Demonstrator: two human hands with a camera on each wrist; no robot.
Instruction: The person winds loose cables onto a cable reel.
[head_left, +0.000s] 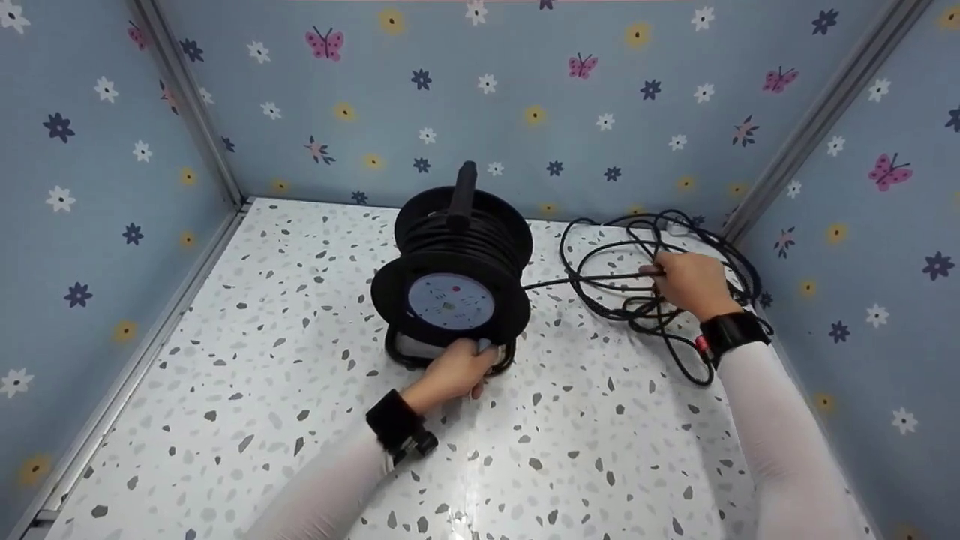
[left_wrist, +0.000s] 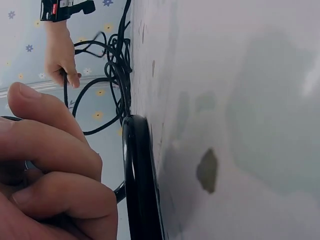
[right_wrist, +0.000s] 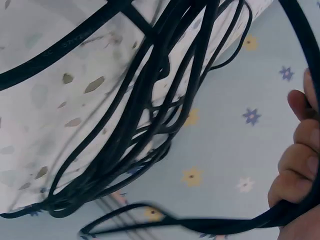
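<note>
On the white speckled terrazzo-pattern table [head_left: 285, 315], walled in by blue panels printed with flowers and butterflies [head_left: 525, 82], a black plastic cable reel with a pale blue round socket face [head_left: 452, 279] stands upright on its black tubular frame [left_wrist: 137, 175], just above the left hand [head_left: 455, 370]. That hand's grip is closed: its fingers curl round the lower front bar of the frame beneath the socket face. To the right of the reel, around and beyond the right hand [head_left: 691, 283], lies a loose tangle of black rubber cable [head_left: 637, 255], one strand running back to the reel. The right hand's grip is also closed, its fingers [right_wrist: 295, 165] curled round a strand of that cable.
</note>
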